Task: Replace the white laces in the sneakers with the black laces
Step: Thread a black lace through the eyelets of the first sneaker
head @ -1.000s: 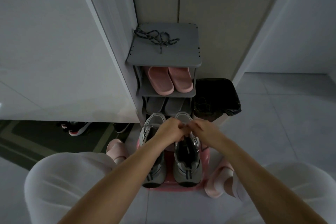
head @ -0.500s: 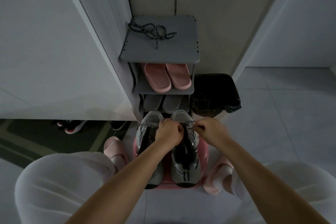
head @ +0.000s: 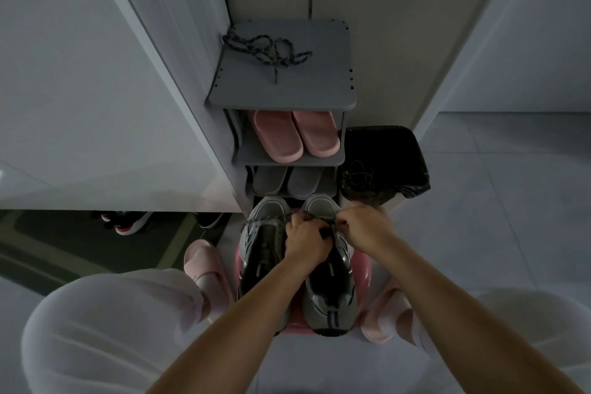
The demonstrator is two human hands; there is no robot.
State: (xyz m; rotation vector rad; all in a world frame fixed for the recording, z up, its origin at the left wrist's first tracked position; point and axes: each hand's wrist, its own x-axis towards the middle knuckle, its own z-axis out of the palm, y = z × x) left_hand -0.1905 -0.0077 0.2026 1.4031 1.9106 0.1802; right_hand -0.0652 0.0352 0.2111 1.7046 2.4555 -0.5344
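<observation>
Two grey sneakers stand side by side on a pink stool (head: 359,269), toes pointing away from me. My left hand (head: 305,241) curls over the tongue of the right sneaker (head: 331,291) and pinches a dark lace (head: 267,218) whose loose end trails across the left sneaker (head: 260,253). My right hand (head: 363,225) pinches the same lace at the right sneaker's right edge, near the toe end. A second dark lace (head: 265,51) lies tangled on top of the grey shoe rack (head: 319,80). The eyelets under my hands are hidden.
Pink slippers (head: 295,134) and grey slippers (head: 287,182) fill the rack's lower shelves. A bin with a black liner (head: 383,157) stands right of the rack. Dark shoes (head: 128,221) lie at the left by a wall. My knees flank the stool.
Both hands have shifted slightly right along the right sneaker, and the right hand has drawn the lace further out to the right. The view has tilted a little.
</observation>
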